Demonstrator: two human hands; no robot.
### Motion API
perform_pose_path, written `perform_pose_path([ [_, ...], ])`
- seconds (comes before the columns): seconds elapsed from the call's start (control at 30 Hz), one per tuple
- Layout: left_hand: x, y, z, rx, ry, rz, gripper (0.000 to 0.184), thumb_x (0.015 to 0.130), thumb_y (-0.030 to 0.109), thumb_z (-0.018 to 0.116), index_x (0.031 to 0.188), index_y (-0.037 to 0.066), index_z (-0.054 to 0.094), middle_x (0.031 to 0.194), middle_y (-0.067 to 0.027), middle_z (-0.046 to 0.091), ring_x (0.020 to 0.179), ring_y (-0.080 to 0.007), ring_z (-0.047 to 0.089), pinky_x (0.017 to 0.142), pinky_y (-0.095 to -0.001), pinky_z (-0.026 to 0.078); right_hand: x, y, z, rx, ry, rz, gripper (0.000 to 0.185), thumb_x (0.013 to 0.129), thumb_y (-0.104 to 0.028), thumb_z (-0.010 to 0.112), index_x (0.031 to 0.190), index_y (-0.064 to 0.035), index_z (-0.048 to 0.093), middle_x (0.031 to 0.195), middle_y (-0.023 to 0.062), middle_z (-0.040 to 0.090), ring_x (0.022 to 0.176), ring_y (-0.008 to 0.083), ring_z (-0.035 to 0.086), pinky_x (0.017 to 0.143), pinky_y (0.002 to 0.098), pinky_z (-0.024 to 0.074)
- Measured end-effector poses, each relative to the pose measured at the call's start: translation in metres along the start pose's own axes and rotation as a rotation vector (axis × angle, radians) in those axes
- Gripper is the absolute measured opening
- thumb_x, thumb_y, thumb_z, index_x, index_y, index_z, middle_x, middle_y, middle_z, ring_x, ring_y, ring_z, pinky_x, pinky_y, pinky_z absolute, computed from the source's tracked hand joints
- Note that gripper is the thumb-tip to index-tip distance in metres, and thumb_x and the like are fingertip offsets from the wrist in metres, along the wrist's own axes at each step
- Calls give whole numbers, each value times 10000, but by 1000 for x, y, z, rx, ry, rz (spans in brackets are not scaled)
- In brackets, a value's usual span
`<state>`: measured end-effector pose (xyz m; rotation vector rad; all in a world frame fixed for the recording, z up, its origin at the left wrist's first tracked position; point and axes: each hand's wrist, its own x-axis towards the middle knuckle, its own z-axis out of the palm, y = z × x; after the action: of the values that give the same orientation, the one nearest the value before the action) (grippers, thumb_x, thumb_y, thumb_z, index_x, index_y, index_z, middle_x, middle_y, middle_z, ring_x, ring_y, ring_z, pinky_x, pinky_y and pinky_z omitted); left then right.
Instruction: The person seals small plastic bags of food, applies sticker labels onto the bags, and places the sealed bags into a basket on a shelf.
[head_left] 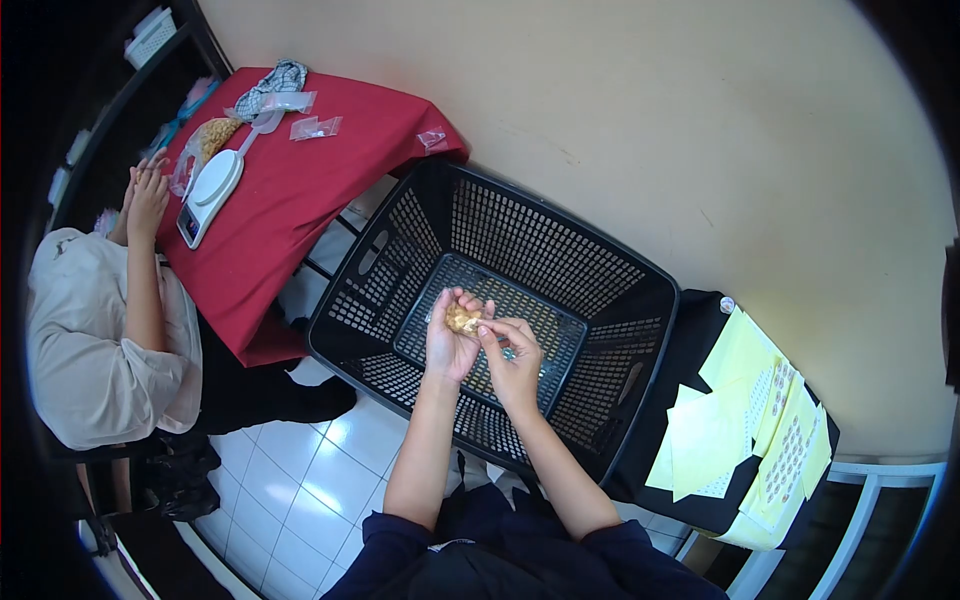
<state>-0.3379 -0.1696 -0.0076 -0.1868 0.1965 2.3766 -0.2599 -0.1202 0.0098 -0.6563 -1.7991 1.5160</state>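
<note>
At nine o'clock in the view, a co-worker [115,340] in a pale top is seen, with both co-worker's hands [148,190] raised at the edge of a bench [300,185] covered in red cloth; what is held there is too small to be made out. Toward ten o'clock, a white scale [216,178] is set on the bench, and a clear bag [217,136] of golden-brown pieces is placed just beside it. Between ten and eleven, a checked cloth [272,88] is bunched, with small plastic bags [315,128] laid near it. The middle of the view is filled by a black basket [590,235] with pierced sides. Over it, the left hand [448,345] is turned palm up, and a small clear packet [462,319] of golden pieces is cradled in its grip, with the fingers curled around it. From five o'clock, the right hand [516,365] is brought to the packet's right edge, which is pinched between thumb and fingertips, so this grip is nearly closed. At four o'clock, yellow sheets [705,440], some printed with rows of stickers, are spread over a black-covered surface [690,335].
</note>
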Motion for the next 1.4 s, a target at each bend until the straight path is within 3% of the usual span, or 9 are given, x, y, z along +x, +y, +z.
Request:
perform_pose_path([
  [0.4, 1, 4, -9, -64, 54, 55, 229, 881, 272, 411, 845, 55, 474, 747, -23, 464, 729, -135, 480, 884, -348, 391, 1, 10, -3, 134, -143, 93, 110, 786, -50, 569, 870, -19, 634, 867, 50, 567, 780, 105, 522, 634, 197, 403],
  [0.73, -1, 0, -7, 46, 77, 148, 257, 898, 304, 364, 843, 77, 470, 768, -36, 471, 776, -161, 482, 868, -391, 418, 3, 15, 12, 175, -108, 154, 103, 712, -73, 648, 800, -24, 626, 811, 39, 569, 718, 93, 540, 547, 182, 398],
  [0.9, 0, 2, -6, 89, 37, 158, 278, 890, 329, 373, 924, 84, 499, 901, -47, 530, 893, -195, 499, 883, -405, 392, 8, 8, 13, 448, -139, 361, 81, 749, 8, 603, 813, 39, 563, 842, 58, 566, 771, 109, 542, 731, 211, 437],
  [1.0, -1, 5, 1, 175, 128, 181, 294, 890, 333, 369, 989, 82, 486, 991, -70, 526, 927, -209, 493, 886, -408, 391, 12, 8, 12, 486, -153, 413, 87, 751, 8, 602, 823, 32, 559, 845, 70, 570, 783, 104, 540, 730, 208, 439],
  [1.03, -1, 8, -2, 233, 86, 175, 346, 892, 346, 354, 1094, 81, 446, 1060, -87, 509, 947, -213, 485, 892, -393, 384, 14, 11, 13, 484, -148, 400, 88, 754, 13, 596, 829, 31, 554, 844, 78, 573, 785, 105, 541, 726, 210, 443],
  [1.13, -4, 19, 0, 413, 92, 143, 417, 891, 380, 333, 1180, 85, 395, 1070, -86, 507, 944, -199, 483, 858, -349, 390, 20, 16, 19, 536, -132, 370, 91, 774, -16, 585, 849, 29, 560, 833, 74, 583, 735, 103, 554, 704, 219, 458],
  [1.17, -4, 25, -3, 533, 130, 152, 459, 886, 393, 328, 1229, 89, 351, 1063, -84, 516, 925, -182, 489, 783, -297, 393, 23, 17, 23, 524, -146, 357, 87, 782, -27, 578, 851, 21, 556, 842, 72, 582, 729, 107, 558, 696, 225, 467],
  [1.3, -6, 56, 8, 583, 68, 156, 438, 876, 366, 348, 1216, 91, 370, 1037, -78, 528, 919, -166, 492, 693, -257, 384, 43, 7, 45, 593, -241, 388, 80, 799, -57, 566, 855, -1, 551, 860, 60, 574, 725, 110, 555, 688, 214, 466],
  [1.4, -5, 82, 16, 527, 91, 257, 404, 870, 355, 370, 1147, 66, 428, 1044, -66, 520, 959, -164, 482, 756, -290, 400, 63, 1, 75, 637, -275, 448, 113, 797, -67, 575, 869, 16, 551, 881, 76, 576, 741, 109, 563, 686, 209, 464],
])
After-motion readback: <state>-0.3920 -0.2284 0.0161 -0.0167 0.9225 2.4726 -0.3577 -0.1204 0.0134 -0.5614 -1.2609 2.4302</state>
